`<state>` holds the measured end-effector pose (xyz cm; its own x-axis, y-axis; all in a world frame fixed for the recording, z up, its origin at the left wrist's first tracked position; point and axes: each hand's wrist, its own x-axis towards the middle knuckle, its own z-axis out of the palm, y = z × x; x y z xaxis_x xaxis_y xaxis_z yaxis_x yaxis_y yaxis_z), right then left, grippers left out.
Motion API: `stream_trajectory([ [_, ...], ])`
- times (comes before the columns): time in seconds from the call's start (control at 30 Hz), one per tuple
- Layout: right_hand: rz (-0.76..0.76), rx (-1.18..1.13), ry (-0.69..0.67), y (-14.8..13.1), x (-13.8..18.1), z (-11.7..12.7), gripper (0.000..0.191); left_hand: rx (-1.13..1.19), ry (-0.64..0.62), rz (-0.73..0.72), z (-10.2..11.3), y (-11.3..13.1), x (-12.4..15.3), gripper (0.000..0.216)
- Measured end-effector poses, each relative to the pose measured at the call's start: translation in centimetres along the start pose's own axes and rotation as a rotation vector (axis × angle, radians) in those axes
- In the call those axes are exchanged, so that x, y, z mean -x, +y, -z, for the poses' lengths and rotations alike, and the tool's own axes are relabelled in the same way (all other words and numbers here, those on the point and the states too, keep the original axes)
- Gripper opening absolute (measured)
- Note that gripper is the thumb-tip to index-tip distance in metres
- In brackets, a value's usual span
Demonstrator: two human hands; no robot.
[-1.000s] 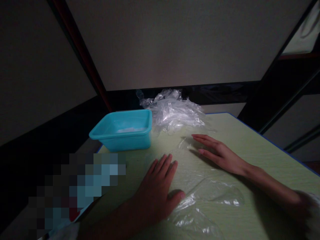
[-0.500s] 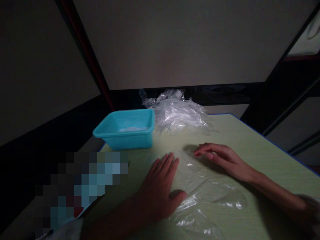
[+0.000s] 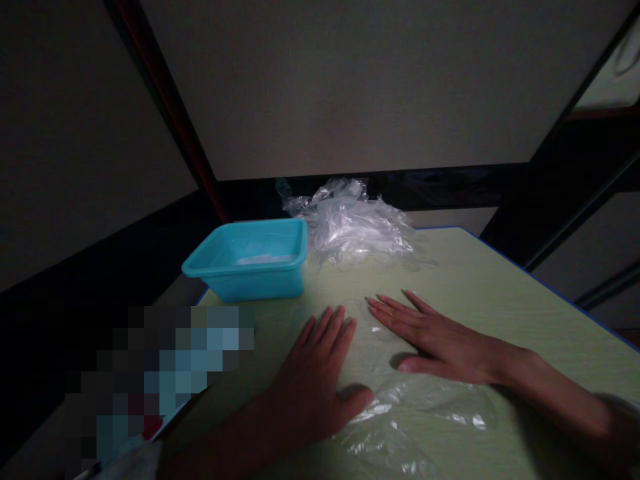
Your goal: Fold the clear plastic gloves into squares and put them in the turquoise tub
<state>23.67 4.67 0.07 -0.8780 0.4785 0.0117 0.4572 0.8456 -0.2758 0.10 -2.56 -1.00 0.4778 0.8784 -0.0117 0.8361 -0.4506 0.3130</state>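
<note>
A thin, clear plastic piece (image 3: 400, 393), wrinkled and with finger-like lobes as on a disposable glove, lies on the table in front of me. My left hand (image 3: 323, 380) rests flat at its left side, fingers stretched forward and thumb out to the right over the plastic. Across from it, my right hand (image 3: 433, 337) is spread palm down over the upper right part of the same piece. Neither hand grips anything. Part of the plastic is hidden under both hands.
A turquoise plastic basin (image 3: 255, 280) stands at the table's back left, with something whitish at its bottom. Beside it is a heap of crumpled clear plastic pieces (image 3: 360, 223). The pale green table (image 3: 500, 300) has a blue edge. Panelled walls rise behind; a blurred-out patch covers the lower left.
My right hand, raised and slightly curled before, has come down and flattened with fingers spread on the plastic. My left hand has stayed in place.
</note>
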Motion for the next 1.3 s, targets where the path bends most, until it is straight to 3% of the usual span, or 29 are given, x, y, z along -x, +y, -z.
stream_trajectory([
  [0.27, 0.034, -0.055, 0.045, -0.2, 0.1, 0.4, 0.072, -0.033, 0.003, 0.001, -0.1, -0.4, -0.2, 0.077],
  [0.33, 0.051, -0.096, 0.098, -1.2, 0.0, 1.1, 0.063, -0.035, 0.018, 0.014, 0.0, -0.5, -0.3, 0.079],
  [0.4, 0.096, -0.183, 0.118, -2.6, -0.1, 1.7, 0.039, -0.030, 0.040, 0.028, 0.2, -0.6, -0.4, 0.078],
  [0.47, 0.146, -0.292, 0.058, -4.1, 0.0, 1.8, 0.020, -0.026, 0.056, 0.027, 0.4, -0.6, -0.4, 0.076],
  [0.57, 0.210, -0.335, -0.056, -5.7, 0.1, 1.1, 0.008, -0.018, 0.064, -0.010, 0.5, -0.6, -0.3, 0.074],
  [0.77, 0.309, -0.333, -0.158, -6.1, 0.4, 0.1, 0.018, -0.002, 0.002, -0.027, 0.3, -0.5, -0.2, 0.077],
  [1.07, 0.220, -0.496, -0.075, -6.6, 0.8, 0.3, 0.013, -0.013, -0.017, -0.026, 0.5, -0.4, -0.4, 0.073],
  [1.3, -0.064, -0.667, 0.081, -6.3, 0.5, 1.0, 0.010, 0.184, 0.167, -0.040, 0.7, -0.3, -0.2, 0.042],
])
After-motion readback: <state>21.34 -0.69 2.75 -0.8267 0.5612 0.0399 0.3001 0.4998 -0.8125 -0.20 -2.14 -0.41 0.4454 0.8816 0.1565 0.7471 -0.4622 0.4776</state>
